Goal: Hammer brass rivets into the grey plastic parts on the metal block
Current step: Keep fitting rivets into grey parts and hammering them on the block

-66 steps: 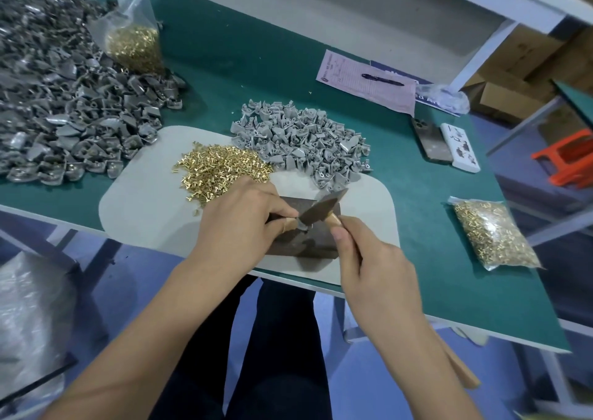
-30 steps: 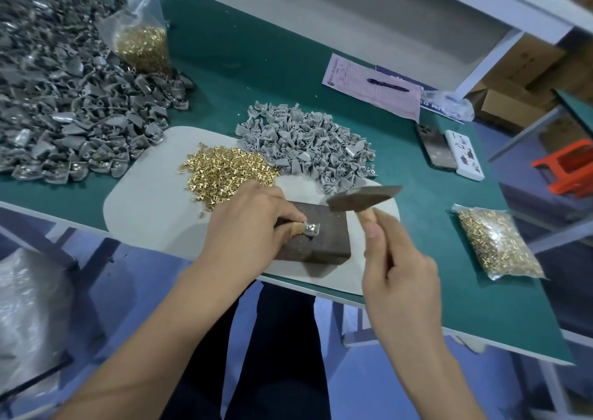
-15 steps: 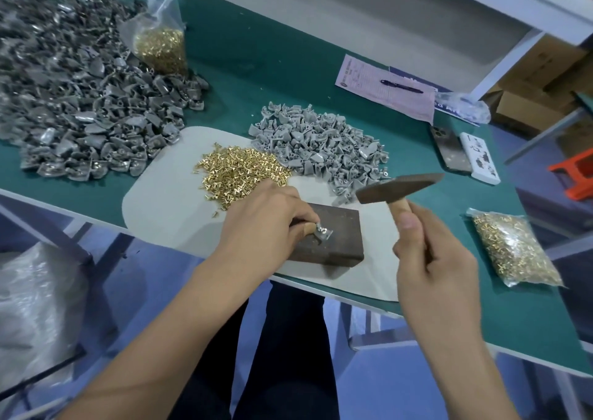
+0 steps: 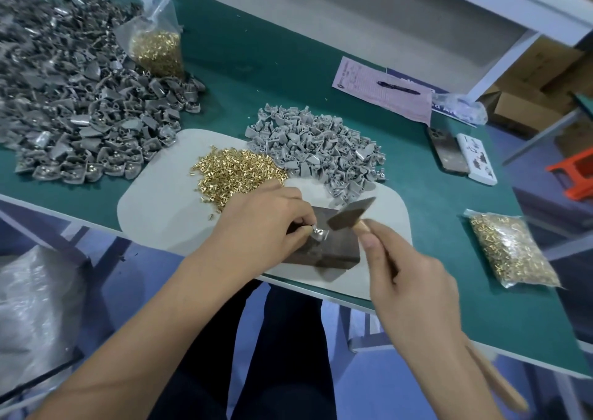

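A dark metal block (image 4: pixel 333 249) lies on a pale mat (image 4: pixel 160 214) at the table's near edge. My left hand (image 4: pixel 266 223) pinches a small grey plastic part (image 4: pixel 319 234) on top of the block. My right hand (image 4: pixel 414 278) grips the wooden handle of a hammer (image 4: pixel 349 214), whose dark head hangs tilted just above and to the right of the part. Behind the block, loose brass rivets (image 4: pixel 237 172) lie in a heap, with a pile of light grey plastic parts (image 4: pixel 317 150) beside it.
A large heap of grey parts (image 4: pixel 70 105) fills the table's left, with a bag of rivets (image 4: pixel 157 47) on it. Another rivet bag (image 4: pixel 510 249) lies at right. A paper with a pen (image 4: pixel 385 92), a phone (image 4: pixel 446 150) and a white box (image 4: pixel 476 159) sit further back.
The hammer head has come down from its raised position at right to just above the part. My left hand still holds the part on the block.
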